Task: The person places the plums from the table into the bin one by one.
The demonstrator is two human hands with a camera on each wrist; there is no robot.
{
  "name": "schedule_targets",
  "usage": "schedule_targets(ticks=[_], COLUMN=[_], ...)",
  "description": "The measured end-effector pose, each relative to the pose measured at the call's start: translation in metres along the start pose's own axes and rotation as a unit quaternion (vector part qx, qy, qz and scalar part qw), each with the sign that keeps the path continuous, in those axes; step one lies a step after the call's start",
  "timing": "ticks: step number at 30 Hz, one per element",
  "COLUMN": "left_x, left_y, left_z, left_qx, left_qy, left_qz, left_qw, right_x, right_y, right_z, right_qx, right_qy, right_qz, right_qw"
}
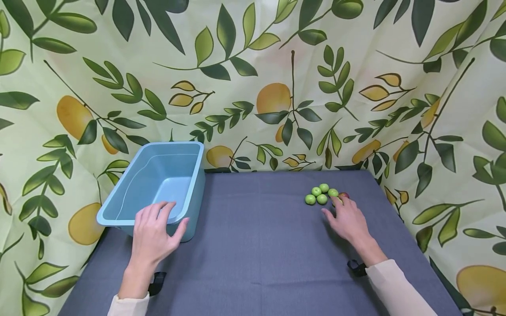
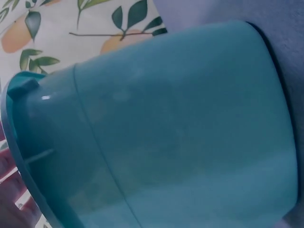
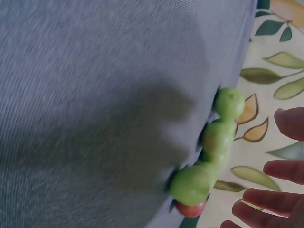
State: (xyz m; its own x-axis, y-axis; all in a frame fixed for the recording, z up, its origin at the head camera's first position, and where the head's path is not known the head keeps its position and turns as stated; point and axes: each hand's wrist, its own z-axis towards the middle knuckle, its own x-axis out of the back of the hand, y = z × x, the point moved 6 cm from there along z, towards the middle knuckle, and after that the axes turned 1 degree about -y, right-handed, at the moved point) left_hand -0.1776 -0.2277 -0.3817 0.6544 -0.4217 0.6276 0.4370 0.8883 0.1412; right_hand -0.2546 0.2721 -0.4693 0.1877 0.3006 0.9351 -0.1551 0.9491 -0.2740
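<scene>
A light blue plastic bin (image 1: pixel 197 193) stands at the left of the table, its inside showing no contents. My left hand (image 1: pixel 154 232) hovers at its near rim, fingers loosely bent and thumb apart; in the left wrist view fingers (image 2: pixel 12 185) show past the rim. Several small green apples (image 1: pixel 310 199) lie in a cluster toward the back right, with a red apple (image 1: pixel 345 195) at the cluster's right side. Over the near side of this cluster is my right hand (image 1: pixel 349 221), partly covering it. The right wrist view shows its fingers (image 3: pixel 270 202) spread, holding nothing, apart from the green apples (image 3: pixel 190 183).
A dark blue-grey cloth (image 1: pixel 253 245) covers the table. Behind and along both sides hangs a pale fabric (image 1: pixel 237 87) printed with leaves and orange fruit; it meets the table's back edge close behind the bin and the apples. A black strap (image 1: pixel 158 283) circles the left wrist.
</scene>
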Motion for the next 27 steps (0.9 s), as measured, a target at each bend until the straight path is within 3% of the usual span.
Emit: schedule_targets(ticks=[16,27], left_x=[0.002,0.013], left_y=[-0.016,-0.033], left_z=[-0.015,-0.017], left_qx=[-0.009,0.023], left_qy=[-0.037,-0.043], left_qz=[0.0,-0.026], left_qw=[0.9993,0.9985], right_x=[-0.003,-0.009], right_y=[0.032,0.04], right_z=[0.001,0.003], right_qx=[-0.058,-0.066], right_qy=[-0.041,-0.069], right_qz=[0.02,0.029], right_qw=[0.997,0.995])
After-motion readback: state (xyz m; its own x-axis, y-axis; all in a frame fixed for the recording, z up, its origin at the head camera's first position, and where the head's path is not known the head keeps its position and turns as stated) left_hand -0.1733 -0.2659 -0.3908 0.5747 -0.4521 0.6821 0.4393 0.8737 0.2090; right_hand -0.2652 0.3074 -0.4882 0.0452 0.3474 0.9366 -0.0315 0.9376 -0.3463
